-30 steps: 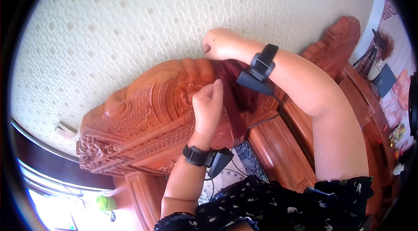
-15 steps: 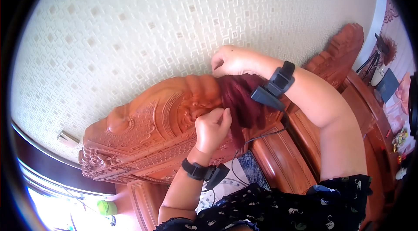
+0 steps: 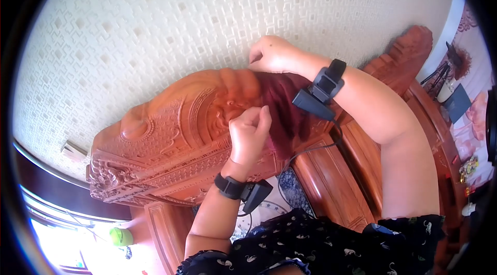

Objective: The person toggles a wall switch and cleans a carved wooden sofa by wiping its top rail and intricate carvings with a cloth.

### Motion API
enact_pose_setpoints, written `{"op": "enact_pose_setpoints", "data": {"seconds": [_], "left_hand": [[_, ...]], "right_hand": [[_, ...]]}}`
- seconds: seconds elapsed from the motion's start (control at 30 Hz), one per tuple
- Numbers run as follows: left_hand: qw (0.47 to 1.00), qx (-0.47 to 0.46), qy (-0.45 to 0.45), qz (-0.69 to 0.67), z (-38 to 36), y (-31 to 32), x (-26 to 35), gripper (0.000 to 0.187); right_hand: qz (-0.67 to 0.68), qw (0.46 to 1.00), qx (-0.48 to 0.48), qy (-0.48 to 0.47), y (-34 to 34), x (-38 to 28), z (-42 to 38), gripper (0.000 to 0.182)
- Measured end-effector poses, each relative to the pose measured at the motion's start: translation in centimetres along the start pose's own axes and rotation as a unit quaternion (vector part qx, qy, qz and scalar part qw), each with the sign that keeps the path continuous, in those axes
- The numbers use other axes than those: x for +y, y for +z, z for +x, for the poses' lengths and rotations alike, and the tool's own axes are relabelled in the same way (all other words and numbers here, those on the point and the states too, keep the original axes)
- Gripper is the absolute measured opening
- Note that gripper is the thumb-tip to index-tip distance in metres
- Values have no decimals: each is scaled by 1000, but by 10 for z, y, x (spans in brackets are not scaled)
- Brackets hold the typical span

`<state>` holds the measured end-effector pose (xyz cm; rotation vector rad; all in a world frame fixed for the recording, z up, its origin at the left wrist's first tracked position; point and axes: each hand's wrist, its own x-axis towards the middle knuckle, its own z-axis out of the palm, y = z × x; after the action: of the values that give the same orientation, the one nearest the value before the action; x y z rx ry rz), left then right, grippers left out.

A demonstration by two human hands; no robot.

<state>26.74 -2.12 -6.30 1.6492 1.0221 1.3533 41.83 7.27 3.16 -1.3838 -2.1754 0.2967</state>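
Note:
A dark maroon cloth hangs in folds over the top of a carved reddish-brown wooden furniture back. My left hand is closed in front of the carving, its thumb against the cloth's left edge. At the top rail, on the wall side, my right hand is closed too, with the cloth just under its wrist. The gripped bits of cloth are hidden by both hands. Each wrist carries a black strap with a small device, a left one and a right one.
Patterned wallpaper rises directly behind the carved back. Wooden panels and a dark blue patterned cushion lie below. A black cable crosses the cloth's lower part. A green bin stands at lower left.
The whole scene, hands included, sits somewhat higher in view. Against the carved back, both hands and the cloth look nearly unmoved.

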Motion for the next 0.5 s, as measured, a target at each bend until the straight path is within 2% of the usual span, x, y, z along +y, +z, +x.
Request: {"op": "enact_pose_setpoints", "data": {"seconds": [0.07, 0.2, 0.27, 0.33, 0.43, 0.47, 0.5], "left_hand": [[1000, -13, 21, 19, 0, -4, -3, 23], [997, 2, 55, 48, 3, 2, -9, 22], [1000, 4, 6, 4, 4, 6, -11, 23], [999, 5, 22, 29, 5, 6, -8, 24], [998, -12, -57, -32, 2, 4, 16, 25], [998, -14, -56, -31, 1, 2, 10, 25], [1000, -15, -7, 4, 2, 0, -2, 24]], "right_hand": [[6, 997, -56, 61, -3, -5, 2, 19], [67, 995, -60, 51, -2, 1, 2, 18], [-6, 1000, 18, -5, 4, 3, 0, 19], [-17, 999, 39, 2, 12, 3, -1, 18], [-54, 995, 86, 23, 12, -4, -11, 18], [-42, 995, 87, 7, 13, -3, -13, 18], [-31, 995, 89, -11, 11, -3, -13, 18]]}}
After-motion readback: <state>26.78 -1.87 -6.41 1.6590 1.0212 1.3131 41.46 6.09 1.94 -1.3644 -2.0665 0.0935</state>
